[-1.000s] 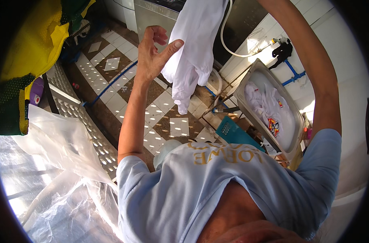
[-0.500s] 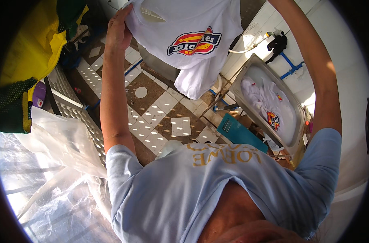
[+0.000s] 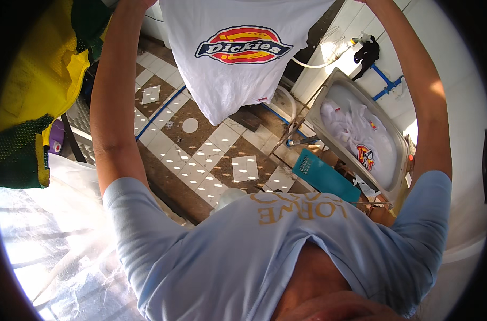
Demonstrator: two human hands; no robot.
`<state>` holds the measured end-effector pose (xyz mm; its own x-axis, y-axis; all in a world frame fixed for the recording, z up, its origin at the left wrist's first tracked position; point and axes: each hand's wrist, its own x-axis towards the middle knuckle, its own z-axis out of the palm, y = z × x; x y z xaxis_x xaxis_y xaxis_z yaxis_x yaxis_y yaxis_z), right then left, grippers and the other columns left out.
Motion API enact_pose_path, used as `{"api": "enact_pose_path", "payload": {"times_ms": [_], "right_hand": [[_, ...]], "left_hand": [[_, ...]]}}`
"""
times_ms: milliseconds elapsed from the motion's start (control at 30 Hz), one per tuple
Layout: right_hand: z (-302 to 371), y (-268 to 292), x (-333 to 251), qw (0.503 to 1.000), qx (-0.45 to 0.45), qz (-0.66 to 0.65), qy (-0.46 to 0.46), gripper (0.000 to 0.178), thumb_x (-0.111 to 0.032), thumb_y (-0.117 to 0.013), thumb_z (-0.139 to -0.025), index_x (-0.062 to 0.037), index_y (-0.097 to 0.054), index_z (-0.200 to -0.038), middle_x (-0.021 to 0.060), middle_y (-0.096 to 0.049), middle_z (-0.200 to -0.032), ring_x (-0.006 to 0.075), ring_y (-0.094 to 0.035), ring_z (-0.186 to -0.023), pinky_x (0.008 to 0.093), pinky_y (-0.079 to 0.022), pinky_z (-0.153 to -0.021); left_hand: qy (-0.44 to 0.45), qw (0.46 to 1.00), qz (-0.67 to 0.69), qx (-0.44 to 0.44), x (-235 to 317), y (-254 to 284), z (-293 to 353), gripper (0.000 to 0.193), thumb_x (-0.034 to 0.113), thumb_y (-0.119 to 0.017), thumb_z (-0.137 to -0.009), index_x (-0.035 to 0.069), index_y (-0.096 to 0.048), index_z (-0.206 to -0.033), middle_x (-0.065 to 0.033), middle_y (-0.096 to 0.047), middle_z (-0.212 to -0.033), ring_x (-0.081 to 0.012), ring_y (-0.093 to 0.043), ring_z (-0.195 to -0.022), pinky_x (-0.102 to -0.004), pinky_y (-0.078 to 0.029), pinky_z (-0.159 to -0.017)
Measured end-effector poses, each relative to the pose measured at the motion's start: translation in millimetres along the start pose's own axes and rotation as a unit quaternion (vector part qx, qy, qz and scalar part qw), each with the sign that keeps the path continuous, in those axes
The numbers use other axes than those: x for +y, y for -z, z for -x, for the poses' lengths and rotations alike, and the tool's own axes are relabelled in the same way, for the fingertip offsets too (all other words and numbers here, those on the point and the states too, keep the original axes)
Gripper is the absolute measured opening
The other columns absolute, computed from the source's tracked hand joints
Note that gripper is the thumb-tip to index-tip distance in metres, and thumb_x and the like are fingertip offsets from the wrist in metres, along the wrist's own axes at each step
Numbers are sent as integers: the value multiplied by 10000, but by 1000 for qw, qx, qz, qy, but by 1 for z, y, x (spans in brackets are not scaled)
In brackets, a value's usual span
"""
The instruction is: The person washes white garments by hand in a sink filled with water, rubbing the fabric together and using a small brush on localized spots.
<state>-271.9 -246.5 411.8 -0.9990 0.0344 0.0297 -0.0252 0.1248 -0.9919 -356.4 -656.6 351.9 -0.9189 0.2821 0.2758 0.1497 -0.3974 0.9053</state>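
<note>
A white T-shirt (image 3: 243, 80) with a red, yellow and dark blue print hangs spread out in front of me. It is stretched between my raised arms, and its top runs out of view. My left hand (image 3: 142, 2) shows only at the upper edge, closed at the shirt's left side. Of my right hand (image 3: 367, 1) just a sliver is in view, by the shirt's upper right side; its fingers are mostly cut off. The shirt's lower end narrows to a hanging point above the tiled floor.
On the right, a metal sink (image 3: 323, 115) holds water and white printed clothing (image 3: 355, 131). Beside it leans a teal washboard (image 3: 323, 174). Black cloth (image 3: 367, 52) hangs at the tap above blue pipes (image 3: 383, 85). Yellow and green mesh fabric (image 3: 37, 69) hangs left, above clear plastic sheeting (image 3: 72, 241).
My left arm has moved outward to the left. The T-shirt has swung left and opened out, so its whole print now faces me. My right arm has hardly moved.
</note>
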Motion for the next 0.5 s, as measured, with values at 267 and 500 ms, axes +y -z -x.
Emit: {"api": "enact_pose_path", "payload": {"times_ms": [267, 500], "right_hand": [[9, -5, -10, 998, -62, 14, 10, 192, -115, -599, -860, 43, -625, -965, 117, -674, -801, 184, -661, -670, 306, -566, -641], [-10, -5, 0, 999, -25, 28, 4, 178, -80, -609, -858, 59, -621, -969, 122, -674, -828, 205, -674, -719, 329, -580, -671]], "left_hand": [[-27, 1000, -3, -3, -9, 23, -20, 224, 208, -614, -870, 42, -625, -1020, -76, -668, -926, -215, -640, -828, -346, -540, -782], [31, 997, 73, -21, -25, 53, -54, 210, 162, -651, -844, 24, -623, -1000, -80, -668, -911, -215, -641, -811, -345, -546, -768]]}}
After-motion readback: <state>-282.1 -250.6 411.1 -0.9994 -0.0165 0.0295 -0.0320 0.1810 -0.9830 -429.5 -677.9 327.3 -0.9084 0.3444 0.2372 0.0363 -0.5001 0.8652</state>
